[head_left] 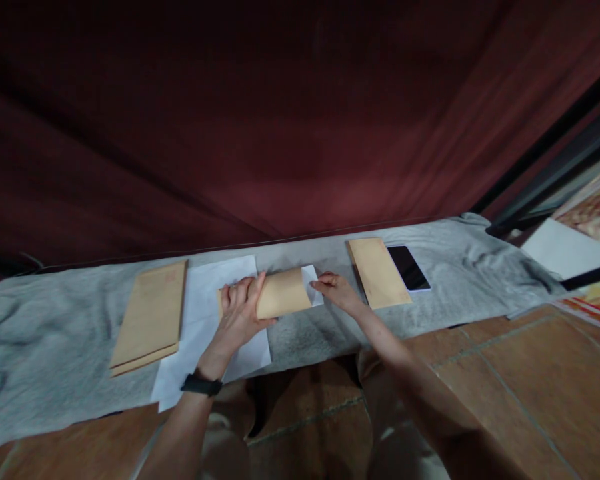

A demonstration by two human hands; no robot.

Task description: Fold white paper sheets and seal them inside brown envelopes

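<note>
Just below the middle of the frame, we see the brown envelope (284, 293), its long axis running left to right. Our left hand (240, 310) lies across its left end (pressing or clamping, we cannot tell); our right hand (337, 289), nearer the right end, pinches the white paper (308, 274) jutting out there.

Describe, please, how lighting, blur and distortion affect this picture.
Head view: light is dim, the dark red fabric backdrop fading nearly black at the top. Head view: the right edge looks stretched, and the red-and-yellow printed sheet there is soft. Head view: the flat tan paper envelope under the left hand is brighter and clearer, without strong glare.
</note>
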